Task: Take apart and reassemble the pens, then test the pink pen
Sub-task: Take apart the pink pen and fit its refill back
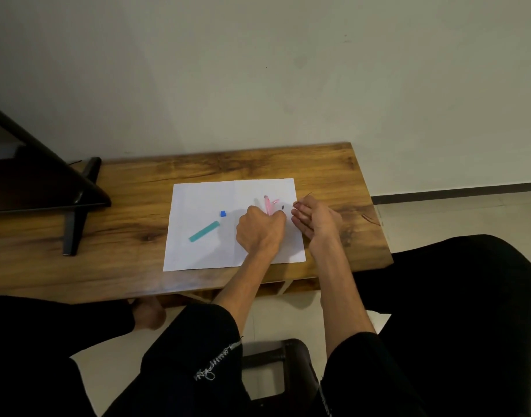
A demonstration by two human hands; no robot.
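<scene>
On the white paper [204, 251] the left hand [259, 228] grips the pink pen barrel [268, 206], long axis pointing away; just right, the right hand [315, 219] pinches a thin refill [306, 196]; the teal barrel [204, 231] lies left, untouched.

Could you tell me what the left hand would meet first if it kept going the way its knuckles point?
Most likely the pink pen barrel, which lies on the paper just beyond the left hand.
</scene>
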